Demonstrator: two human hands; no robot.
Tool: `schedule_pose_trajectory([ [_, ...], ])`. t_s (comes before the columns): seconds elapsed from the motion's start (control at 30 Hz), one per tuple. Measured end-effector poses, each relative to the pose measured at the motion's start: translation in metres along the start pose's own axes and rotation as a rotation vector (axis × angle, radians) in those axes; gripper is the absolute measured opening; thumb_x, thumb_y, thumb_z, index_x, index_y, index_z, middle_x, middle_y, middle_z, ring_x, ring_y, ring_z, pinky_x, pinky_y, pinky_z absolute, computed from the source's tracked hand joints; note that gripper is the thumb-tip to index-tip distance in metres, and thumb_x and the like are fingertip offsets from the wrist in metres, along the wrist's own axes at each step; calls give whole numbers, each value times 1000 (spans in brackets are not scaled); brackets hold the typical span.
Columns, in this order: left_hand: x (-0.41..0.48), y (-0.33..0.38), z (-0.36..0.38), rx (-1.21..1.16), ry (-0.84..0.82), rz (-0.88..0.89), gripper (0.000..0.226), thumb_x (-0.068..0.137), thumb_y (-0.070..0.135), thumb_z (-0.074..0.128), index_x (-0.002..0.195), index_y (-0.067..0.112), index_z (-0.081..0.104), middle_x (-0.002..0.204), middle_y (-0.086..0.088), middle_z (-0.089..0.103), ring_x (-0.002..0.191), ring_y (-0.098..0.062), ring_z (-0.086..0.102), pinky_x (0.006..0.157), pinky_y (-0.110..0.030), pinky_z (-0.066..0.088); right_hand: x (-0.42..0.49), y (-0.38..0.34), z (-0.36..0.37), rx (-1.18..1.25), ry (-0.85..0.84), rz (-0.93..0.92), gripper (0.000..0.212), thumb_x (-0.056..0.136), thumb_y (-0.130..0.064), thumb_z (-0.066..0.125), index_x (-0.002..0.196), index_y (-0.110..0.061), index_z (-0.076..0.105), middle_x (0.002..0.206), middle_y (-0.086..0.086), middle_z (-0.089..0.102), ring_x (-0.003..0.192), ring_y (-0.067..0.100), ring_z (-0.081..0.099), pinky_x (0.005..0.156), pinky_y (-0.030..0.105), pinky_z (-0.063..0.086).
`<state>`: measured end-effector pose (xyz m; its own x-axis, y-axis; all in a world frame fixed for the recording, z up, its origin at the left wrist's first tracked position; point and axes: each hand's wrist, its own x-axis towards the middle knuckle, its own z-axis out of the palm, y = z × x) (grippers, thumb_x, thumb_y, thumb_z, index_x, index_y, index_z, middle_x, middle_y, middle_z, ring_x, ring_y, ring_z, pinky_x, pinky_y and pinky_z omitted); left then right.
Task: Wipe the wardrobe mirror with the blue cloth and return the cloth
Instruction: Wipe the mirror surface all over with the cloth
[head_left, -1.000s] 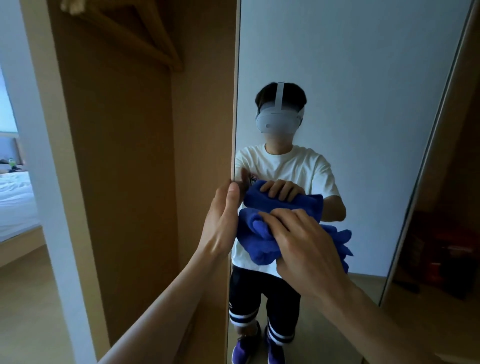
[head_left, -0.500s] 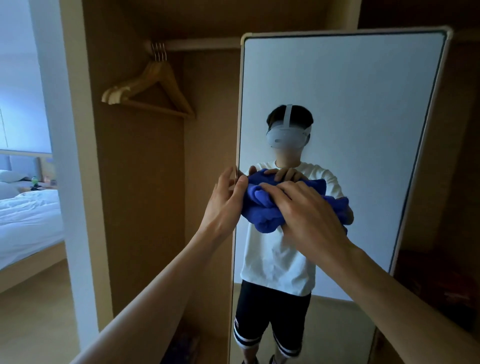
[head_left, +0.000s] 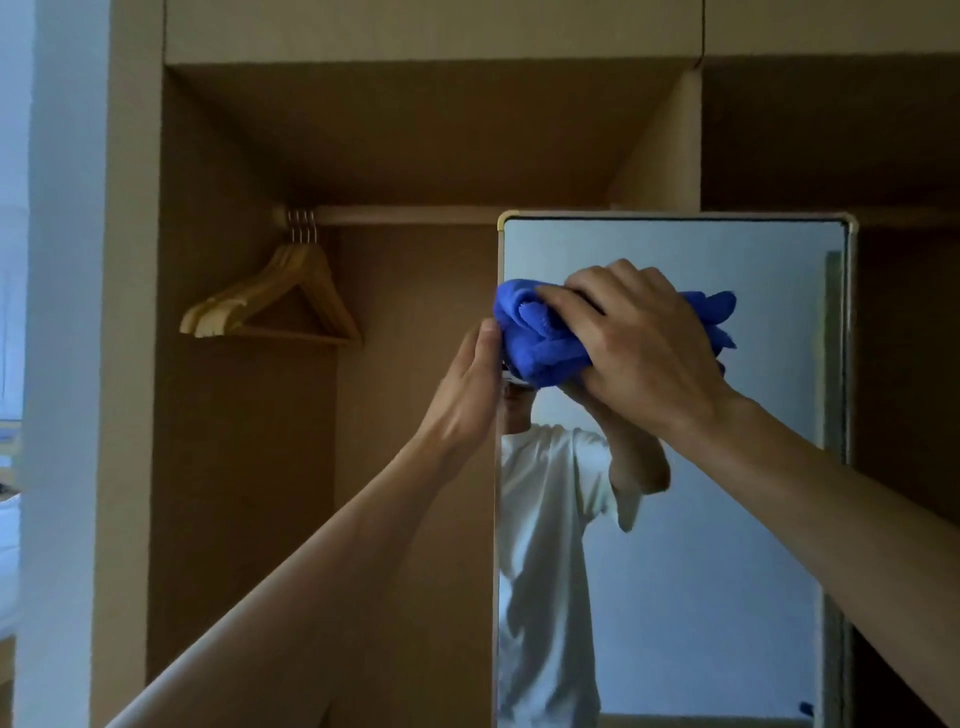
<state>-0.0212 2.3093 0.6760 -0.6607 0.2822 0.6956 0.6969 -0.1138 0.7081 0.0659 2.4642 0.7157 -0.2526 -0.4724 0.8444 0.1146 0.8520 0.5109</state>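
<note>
Upper mirror (head_left: 727, 519): right hand (head_left: 639, 343) grips bunched cloth (head_left: 535, 338), pressed on the glass (near its left edge). There the left hand (head_left: 467, 384) clasps the frame. The wardrobe (head_left: 234, 467) bay holds wooden hangers (head_left: 291, 296) on a rail (head_left: 405, 214).

Dim, soft focus; daylight from left; wide-angle edge bending.

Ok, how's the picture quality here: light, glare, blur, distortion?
Head view: dim and slightly soft; the wardrobe interior sits in brown shadow; the mirror is brightest, without hard glare; the blue cloth reads vivid; wide-angle stretching shows toward the corners.
</note>
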Motion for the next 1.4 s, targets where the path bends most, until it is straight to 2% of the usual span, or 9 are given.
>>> schedule_pose_trajectory([
  [0.27,52,25,-9,-92,-32,65,58,108,58,17,141,28,54,125,-4,69,109,-18,69,91,-36,54,53,21,8,-79,34,-20,48,87,-8,67,134,-4,58,123,21,62,109,41,58,88,51,52],
  [0.4,58,25,-7,-130,12,69,52,108,56,19,131,33,60,120,-1,71,109,-19,68,101,-48,53,72,24,10,-96,92,-46,47,88,-7,54,135,-7,58,128,19,62,110,41,58,86,52,52],
  [0.47,55,22,-4,-132,24,49,50,108,57,19,125,35,61,119,-4,71,110,-23,67,103,-52,51,77,26,14,-61,72,-42,50,89,-6,59,139,-9,56,131,15,62,115,38,57,92,53,50],
  [0.6,44,12,-2,-114,42,10,51,106,61,20,115,37,65,115,-1,73,107,-22,70,102,-53,53,69,22,25,7,60,23,56,84,-3,64,139,-11,56,130,12,63,121,35,56,101,50,46],
  [0.87,21,1,3,-65,99,-64,53,95,71,23,102,42,65,110,1,74,105,-21,70,102,-53,52,62,14,33,67,24,87,57,80,-8,66,135,-19,56,126,3,64,117,30,55,99,48,42],
  [0.93,15,-1,6,-58,129,-73,60,90,74,21,97,39,69,105,-2,75,102,-25,70,100,-54,53,54,8,33,67,2,84,58,79,-11,65,135,-22,56,125,-1,64,116,29,54,95,47,41],
  [1.03,7,-6,12,-52,181,-80,75,87,76,20,95,20,69,104,-18,74,102,-38,69,98,-60,53,36,-4,36,69,-33,71,61,78,-14,66,136,-22,54,126,-1,63,116,29,53,94,47,40],
  [1.27,-6,-31,16,-144,220,-121,62,97,70,23,76,45,75,105,-19,74,96,-32,72,96,-63,53,-11,-33,41,78,-75,89,63,74,-13,56,136,-22,55,126,-2,62,116,30,53,94,46,38],
  [1.4,-20,-49,16,-182,225,-181,57,93,72,27,76,51,77,98,-3,80,100,-25,75,95,-55,57,-41,-53,45,87,-93,99,59,79,-15,43,137,-21,54,129,-2,61,119,30,53,95,45,36],
])
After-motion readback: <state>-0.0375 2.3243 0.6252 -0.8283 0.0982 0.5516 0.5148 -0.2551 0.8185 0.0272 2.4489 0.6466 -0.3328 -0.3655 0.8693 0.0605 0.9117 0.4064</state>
